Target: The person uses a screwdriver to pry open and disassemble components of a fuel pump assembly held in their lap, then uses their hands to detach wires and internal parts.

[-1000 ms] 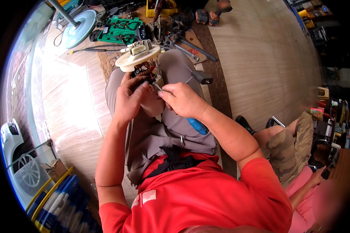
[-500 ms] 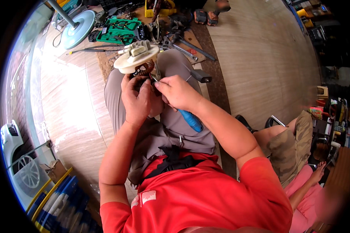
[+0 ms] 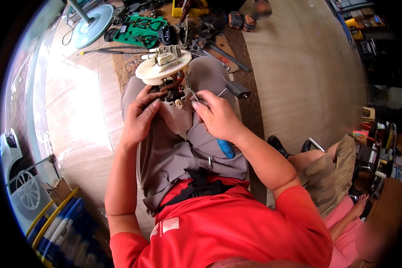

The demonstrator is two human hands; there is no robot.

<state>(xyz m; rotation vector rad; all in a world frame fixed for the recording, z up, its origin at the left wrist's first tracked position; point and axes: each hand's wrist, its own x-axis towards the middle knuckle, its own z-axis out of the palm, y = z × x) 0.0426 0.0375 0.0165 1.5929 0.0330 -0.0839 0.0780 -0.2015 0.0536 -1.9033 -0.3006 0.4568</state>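
Note:
A cream plastic pump assembly (image 3: pixel 161 69) with a round flanged top, a coiled orange spring and dark wiring rests on my lap. My left hand (image 3: pixel 139 117) grips its lower body from the left side. With a thin metal tool (image 3: pixel 193 94) pinched in its fingers, my right hand (image 3: pixel 216 117) has the tip set against the assembly's middle. A blue-handled tool (image 3: pixel 226 148) lies on my thigh under my right wrist. Grey trousers and a red shirt fill the lower part of the view.
A green tool case (image 3: pixel 140 30), loose wrenches and hand tools lie on a brown mat (image 3: pixel 236 49) ahead. A pale blue round fan base (image 3: pixel 90 29) stands at the top left. Another person's legs (image 3: pixel 330 169) sit to my right. Blue and yellow crates (image 3: pixel 60 228) are at lower left.
The assembly has been raised a little and drawn nearer on my lap. Both hands have shifted slightly along it, the right one still working the thin tool.

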